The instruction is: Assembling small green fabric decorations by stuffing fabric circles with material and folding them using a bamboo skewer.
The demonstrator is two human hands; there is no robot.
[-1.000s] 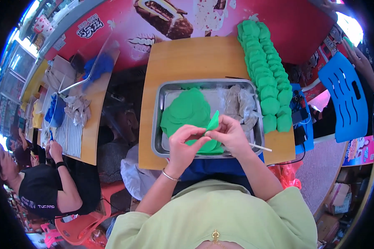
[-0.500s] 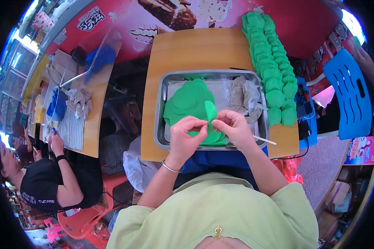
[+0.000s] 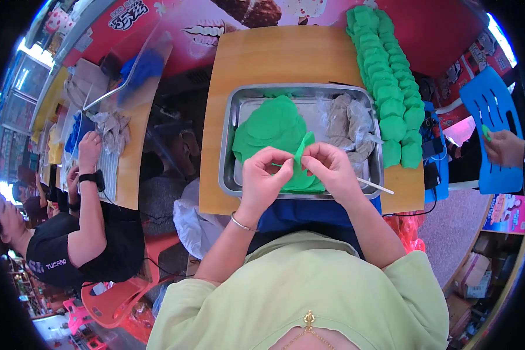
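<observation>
My left hand (image 3: 265, 178) and my right hand (image 3: 331, 169) meet above the near part of a metal tray (image 3: 225, 146). Between their fingertips they pinch a thin green sheet (image 3: 303, 147), folded and standing upright. Under and behind it a pile of flat, round green sheets (image 3: 268, 123) covers the tray's left side. At the tray's right lie clear plastic bags of brownish stuff (image 3: 340, 119), their contents unclear. A thin white stick (image 3: 378, 186) pokes out past the tray's near right edge, beside my right wrist.
Two long rows of overlapping green pieces (image 3: 385, 79) line the wooden table's (image 3: 280, 55) right edge. A blue plastic chair (image 3: 491, 111) stands right, where another person's hand (image 3: 506, 149) holds a small green piece (image 3: 486, 133). Left, a person in black (image 3: 58, 251) sits at another table (image 3: 135, 151).
The folded sheet is now narrower and more upright between my fingertips. The seated person's hand has risen. At the right, another person's hand has come lower, showing a green piece.
</observation>
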